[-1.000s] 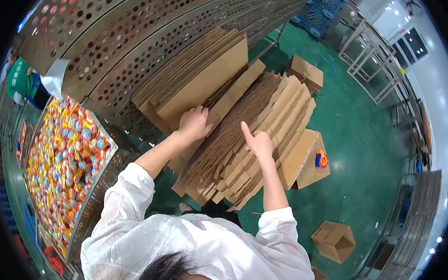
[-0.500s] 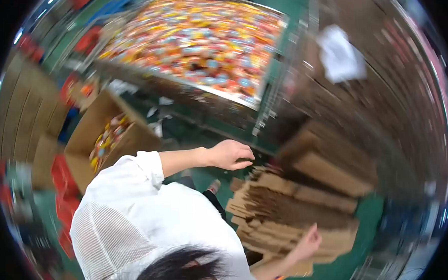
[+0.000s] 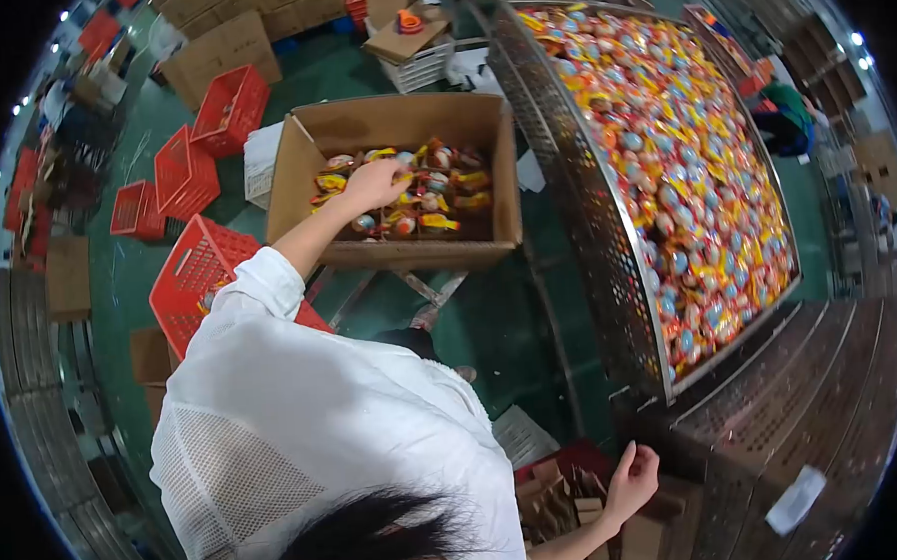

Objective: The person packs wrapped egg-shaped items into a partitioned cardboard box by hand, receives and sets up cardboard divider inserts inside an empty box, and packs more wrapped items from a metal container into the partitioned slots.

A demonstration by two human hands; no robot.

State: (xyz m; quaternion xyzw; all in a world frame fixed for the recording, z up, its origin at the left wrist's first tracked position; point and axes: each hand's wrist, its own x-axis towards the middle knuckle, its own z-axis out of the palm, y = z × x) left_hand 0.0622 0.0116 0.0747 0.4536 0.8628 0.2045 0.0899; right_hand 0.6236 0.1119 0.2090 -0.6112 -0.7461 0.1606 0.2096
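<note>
My left hand [image 3: 374, 185] reaches into an open cardboard box [image 3: 397, 252], over a layer of small wrapped packets [image 3: 435, 202] in red, yellow and pale blue. Its fingers are drawn together at the packets; what lies between the fingertips is hidden. My right hand [image 3: 632, 480] hangs low on the right, thumb and bent fingers apart, with nothing in it. Beneath it lie folded cardboard pieces [image 3: 553, 501] near a dark metal surface. To the right of the box stands a large perforated metal bin [image 3: 611, 213] heaped with the same kind of packets.
Red plastic crates [image 3: 186, 176] stand on the green floor at left, one [image 3: 193, 281] close by my left arm. Large cartons [image 3: 224, 65] are stacked behind the box. Brown slatted panels [image 3: 774, 396] with a white paper [image 3: 796, 500] fill the lower right. Another person [image 3: 787, 120] is beyond the bin.
The view has turned left, bringing the box in front of me and the bin to the right. My left hand has gone from above the cardboard stack into the box.
</note>
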